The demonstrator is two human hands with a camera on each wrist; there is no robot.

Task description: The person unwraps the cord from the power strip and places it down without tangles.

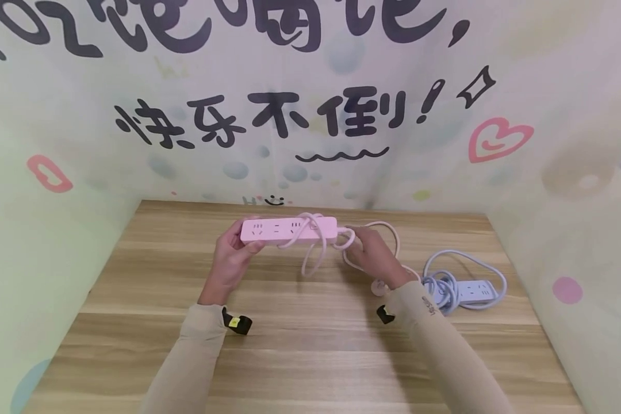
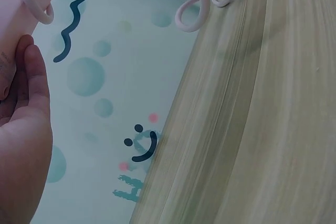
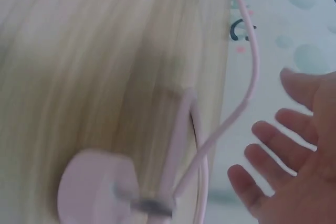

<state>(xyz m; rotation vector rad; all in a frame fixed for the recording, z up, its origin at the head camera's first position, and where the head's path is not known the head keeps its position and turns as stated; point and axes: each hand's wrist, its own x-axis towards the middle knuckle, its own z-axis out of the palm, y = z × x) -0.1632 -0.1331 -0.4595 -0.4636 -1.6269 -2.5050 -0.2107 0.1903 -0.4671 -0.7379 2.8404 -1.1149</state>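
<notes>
The left hand's (image 1: 230,254) fingers are pinching the power strip (image 1: 284,230); the right hand's (image 1: 372,256), spread, are hovering beside it. Counter (image 1: 300,345) is lying beneath the strip; its looped cord (image 3: 255,72), if tugged, may be knotting.

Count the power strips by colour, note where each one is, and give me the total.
Pink power strip, held in the left hand: 1
Pale blue power strip, lying on the wood-grain table: 1
Total: 2
</notes>
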